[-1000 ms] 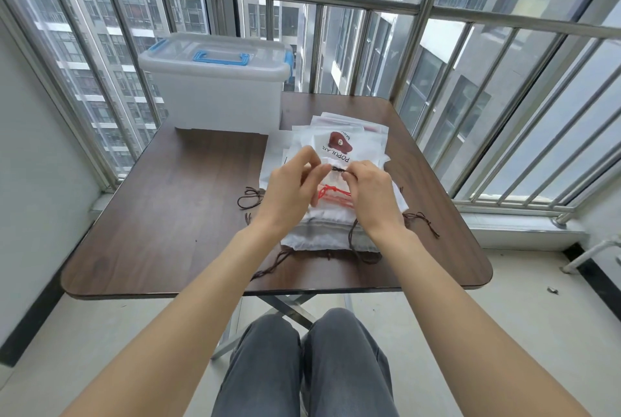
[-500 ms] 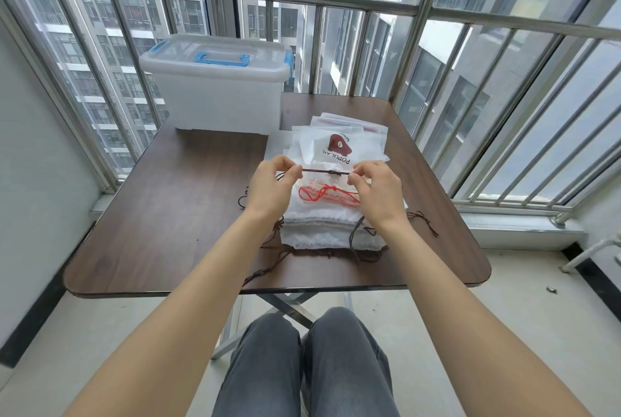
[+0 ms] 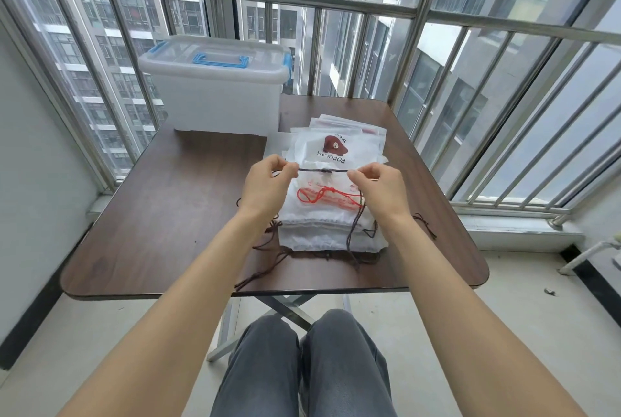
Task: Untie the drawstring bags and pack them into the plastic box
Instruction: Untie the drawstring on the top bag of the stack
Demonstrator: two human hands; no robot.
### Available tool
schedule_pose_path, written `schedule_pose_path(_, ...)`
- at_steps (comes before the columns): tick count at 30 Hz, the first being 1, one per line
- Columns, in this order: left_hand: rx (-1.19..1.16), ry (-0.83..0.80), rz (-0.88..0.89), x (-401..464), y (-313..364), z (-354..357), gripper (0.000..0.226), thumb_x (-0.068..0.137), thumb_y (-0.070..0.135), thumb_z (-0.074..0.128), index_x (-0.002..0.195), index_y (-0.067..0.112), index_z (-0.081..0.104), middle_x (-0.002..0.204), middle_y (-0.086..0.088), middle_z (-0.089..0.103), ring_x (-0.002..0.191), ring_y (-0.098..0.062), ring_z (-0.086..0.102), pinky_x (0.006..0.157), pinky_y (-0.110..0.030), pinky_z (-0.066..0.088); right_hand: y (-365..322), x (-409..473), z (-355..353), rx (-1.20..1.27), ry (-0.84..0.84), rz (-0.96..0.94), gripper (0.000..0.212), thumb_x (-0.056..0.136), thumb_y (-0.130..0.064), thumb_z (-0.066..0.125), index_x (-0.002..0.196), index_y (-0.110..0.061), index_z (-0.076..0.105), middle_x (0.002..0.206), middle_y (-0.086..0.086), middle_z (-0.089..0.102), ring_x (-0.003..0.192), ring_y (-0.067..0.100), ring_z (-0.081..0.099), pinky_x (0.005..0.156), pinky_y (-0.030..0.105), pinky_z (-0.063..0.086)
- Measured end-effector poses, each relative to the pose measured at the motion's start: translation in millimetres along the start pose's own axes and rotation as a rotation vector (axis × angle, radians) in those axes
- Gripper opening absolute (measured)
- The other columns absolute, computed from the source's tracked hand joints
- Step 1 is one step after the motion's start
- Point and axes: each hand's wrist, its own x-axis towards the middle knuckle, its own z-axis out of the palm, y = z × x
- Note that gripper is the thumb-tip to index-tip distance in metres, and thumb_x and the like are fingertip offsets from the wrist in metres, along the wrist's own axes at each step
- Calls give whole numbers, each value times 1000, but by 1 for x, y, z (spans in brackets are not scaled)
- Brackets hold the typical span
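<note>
We held a dark drawstring point(image 3: 322, 170) stretched taut between both hands, just above the stack of drawstring bags point(image 3: 331, 215). The left hand point(image 3: 265, 186) pinched one end between thumb and fingertips; the right hand point(image 3: 379, 190) pinched the other end the same way, each grip pressed together on the cord. A small knot point(image 3: 325, 170) sat about midway between the two grips, and we judged the cord was pulled straight so that the knot would show clearly and could be worked loose. From the right grip the cord's tail hung down across the near edge of the stack.

Below the grips lay a red drawstring point(image 3: 324, 196), looped and still tied on the top bag. Just beyond the grips, a bag printed with a maroon cap and the word POPULAR faced away from us. More dark cords trailed off the stack toward us on the desk point(image 3: 168, 215).

The plastic box point(image 3: 215, 90) stood well beyond the left grip, at the far side of the desk, its lid with the blue handle on. We judged that no bag could go in until that lid came off, so packing had not yet begun.
</note>
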Motion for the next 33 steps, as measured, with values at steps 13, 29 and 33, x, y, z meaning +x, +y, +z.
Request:
schedule_pose_path(13, -252, -150, 120, -10, 23, 14, 36, 88, -2, 47, 58, 14, 36, 90, 0, 71, 44, 7, 46, 47, -11, 32, -21, -3, -7, 1190, -140, 371, 18, 89, -11, 55, 71, -15, 54, 75, -3, 71, 49, 2, 60, 32, 10, 29)
schedule_pose_path(29, -292, -233, 126, -18, 30, 15, 13, 93, 17, 56, 82, 16, 65, 68, 6, 63, 40, 3, 43, 43, -8, 30, -19, -7, 5, 795, -183, 134, 9, 88, -3, 59, 87, -4, 68, 63, 2, 62, 48, 5, 55, 47, 13, 46)
schedule_pose_path(33, -233, -234, 182, -15, 28, 18, 14, 92, 18, 57, 80, 19, 64, 54, 17, 58, 49, 4, 47, 49, -8, 33, -24, -6, 5, 748, -238, 96, 16, 91, 4, 51, 101, 3, 64, 74, 5, 65, 52, 5, 57, 54, 12, 48)
